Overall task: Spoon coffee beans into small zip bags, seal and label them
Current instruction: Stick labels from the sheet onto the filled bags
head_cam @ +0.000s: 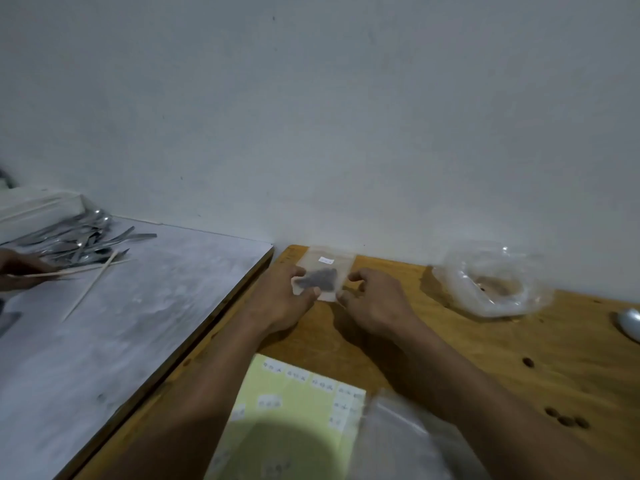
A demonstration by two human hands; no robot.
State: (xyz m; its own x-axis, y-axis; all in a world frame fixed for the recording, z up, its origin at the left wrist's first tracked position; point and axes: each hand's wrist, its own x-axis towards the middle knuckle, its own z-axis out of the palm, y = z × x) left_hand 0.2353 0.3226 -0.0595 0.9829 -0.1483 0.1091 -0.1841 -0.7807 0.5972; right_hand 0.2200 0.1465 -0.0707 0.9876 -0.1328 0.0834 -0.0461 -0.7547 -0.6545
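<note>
A small clear zip bag (325, 263) with dark coffee beans inside and a white label near its top lies on the wooden table (485, 358) by the wall. My left hand (280, 299) pinches the bag's left edge. My right hand (374, 299) pinches its right edge. A yellow-green label sheet (298, 410) with several white stickers lies near me between my forearms. A metal spoon (628, 323) shows at the right edge. Loose beans (566, 420) lie on the wood at the right.
A large crumpled clear plastic bag (495, 278) sits at the back right. More clear bags (408, 441) lie at the bottom. On the grey table (121, 323) to the left are piled cutlery (83, 237), wooden sticks (90, 285) and another person's hand (17, 268).
</note>
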